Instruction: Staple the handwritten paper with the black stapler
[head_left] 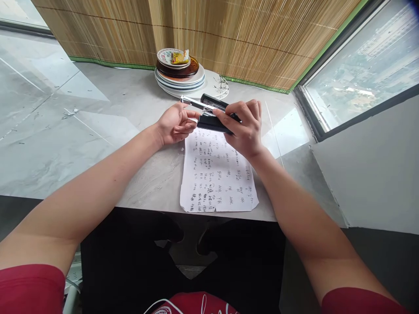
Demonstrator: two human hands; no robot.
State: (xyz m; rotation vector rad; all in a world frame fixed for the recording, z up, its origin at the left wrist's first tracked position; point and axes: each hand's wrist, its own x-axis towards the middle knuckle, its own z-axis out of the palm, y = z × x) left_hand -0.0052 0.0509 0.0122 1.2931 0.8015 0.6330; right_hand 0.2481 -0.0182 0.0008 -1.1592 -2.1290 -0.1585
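A black stapler (pixel 214 124) is held above the sheet of paper, gripped from its right side by my right hand (pixel 247 124). It is swung open, with its silver staple channel (pixel 194 102) exposed and pointing to the left. My left hand (pixel 178 124) is at the stapler's left end, palm partly up and fingers curled. Its thumb is by the tip of the channel and its index finger reaches the black part. Whether a staple lies between those fingertips is too small to tell. Beneath lies a white paper (pixel 219 174) covered with handwriting.
A stack of plates (pixel 180 83) stands at the back, with a small yellow packet (pixel 179 56) on top. Loose staples (pixel 70 113) lie scattered on the marble-like surface (pixel 131 93) to the left. Behind hangs a bamboo blind (pixel 209 35); a window (pixel 366 56) is at right.
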